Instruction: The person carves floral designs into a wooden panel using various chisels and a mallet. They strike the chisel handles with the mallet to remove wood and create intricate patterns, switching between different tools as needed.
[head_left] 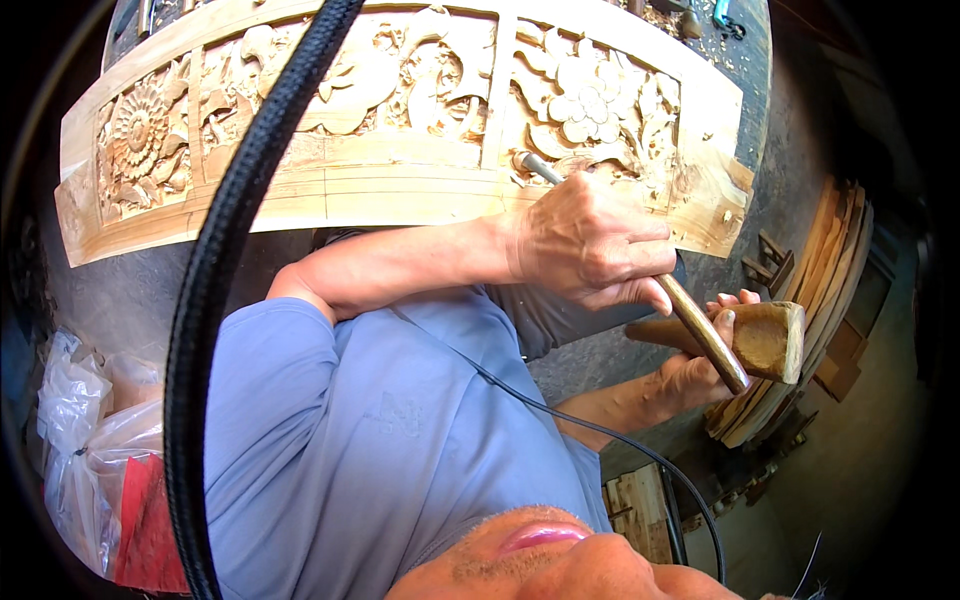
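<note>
My left hand is closed around a gouge chisel with a rounded brown handle. Its metal blade slants up and left, with the tip at the lower left corner of the right-hand carved section of a pale wooden panel. That section bears a flower and leaves in relief. Lower right, my right hand grips a wooden mallet, its fingers partly hidden behind the mallet and the chisel handle. The mallet's broad head appears close beside the handle's end; I cannot tell whether they touch.
Wood shavings and several tools lie on the dark workbench beyond the panel. Curved boards are stacked at right. Clear plastic bags and a red one stand at lower left. A black braided cable crosses the view in front.
</note>
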